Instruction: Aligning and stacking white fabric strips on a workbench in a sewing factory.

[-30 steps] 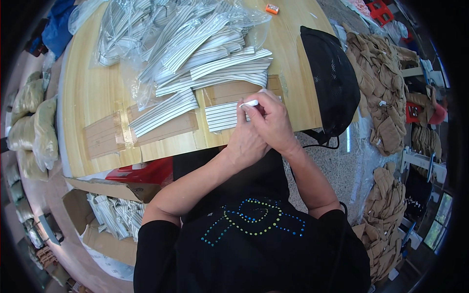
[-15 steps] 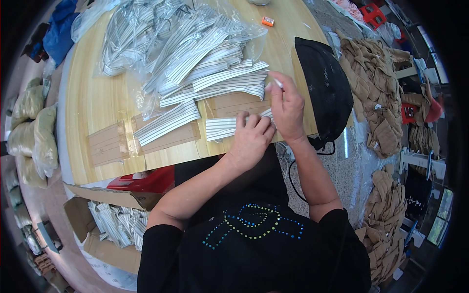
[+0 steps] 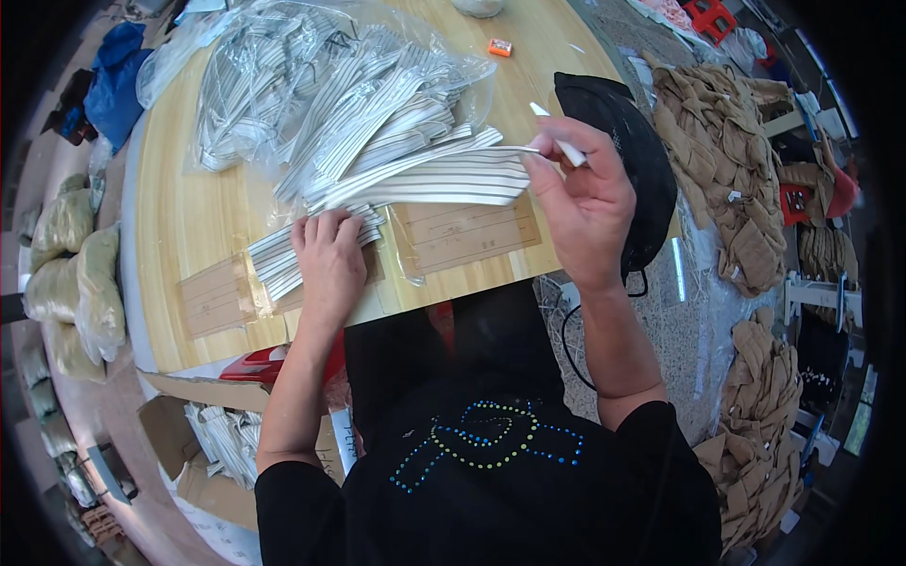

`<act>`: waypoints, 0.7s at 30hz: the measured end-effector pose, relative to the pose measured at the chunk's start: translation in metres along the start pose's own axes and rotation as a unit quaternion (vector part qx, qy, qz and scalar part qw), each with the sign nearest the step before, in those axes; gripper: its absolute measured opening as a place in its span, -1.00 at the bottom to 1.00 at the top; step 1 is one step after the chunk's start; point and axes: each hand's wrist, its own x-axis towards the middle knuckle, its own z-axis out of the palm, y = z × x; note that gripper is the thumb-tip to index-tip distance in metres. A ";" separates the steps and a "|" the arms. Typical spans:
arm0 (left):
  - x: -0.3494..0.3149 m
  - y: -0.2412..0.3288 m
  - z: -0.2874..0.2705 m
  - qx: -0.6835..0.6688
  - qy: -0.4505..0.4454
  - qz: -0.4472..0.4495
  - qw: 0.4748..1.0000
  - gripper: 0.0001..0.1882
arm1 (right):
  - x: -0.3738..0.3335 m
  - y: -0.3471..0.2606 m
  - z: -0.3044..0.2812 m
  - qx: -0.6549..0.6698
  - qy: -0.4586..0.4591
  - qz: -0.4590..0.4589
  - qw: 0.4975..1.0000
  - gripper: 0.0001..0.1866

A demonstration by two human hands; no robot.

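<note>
My right hand (image 3: 595,212) pinches the right end of a white striped fabric strip (image 3: 458,177), lifting that end a little off the table. Tucked between its fingers is a slim white pen-like stick (image 3: 570,151). My left hand (image 3: 330,259) curls over a small stack of striped strips (image 3: 274,264) at the left, fingers bent down onto the cloth; its fingertips are partly hidden. Between the hands, a brown card pattern (image 3: 472,243) with drawn lines is fixed to the table under clear film. Another brown card (image 3: 215,300) lies left of the stack.
A clear plastic bag (image 3: 222,141) of striped strips covers the table's far middle. A small orange box (image 3: 500,47) lies behind. Black mesh fabric (image 3: 637,179) hangs over the right edge. Lower left stands an open carton (image 3: 209,492) with strips. Brown quilted garments (image 3: 717,170) lie at right.
My left hand has moved left from the card pattern to the stack, and the strip on that card is gone from it. My right hand has drawn a strip's end rightward from the pile.
</note>
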 end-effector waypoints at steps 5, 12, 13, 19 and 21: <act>0.015 0.040 -0.028 -0.162 0.196 -0.109 0.961 -0.54 | -0.051 0.040 -0.032 -0.015 0.009 0.237 0.971 -0.72; 0.025 0.140 0.028 -0.202 -0.079 0.117 0.969 -0.55 | -0.071 0.069 -0.028 -0.358 -0.059 0.138 0.922 -0.65; 0.020 0.142 0.040 -0.202 -0.081 0.119 0.969 -0.55 | -0.071 0.071 -0.029 -0.357 -0.057 0.139 0.922 -0.65; 0.001 0.155 0.042 -0.106 -0.150 0.112 0.977 -0.45 | -0.074 0.074 -0.039 -0.327 -0.045 0.151 0.932 -0.61; -0.001 0.159 0.040 -0.074 -0.173 0.108 0.976 -0.39 | -0.074 0.075 -0.040 -0.327 -0.052 0.161 0.930 -0.60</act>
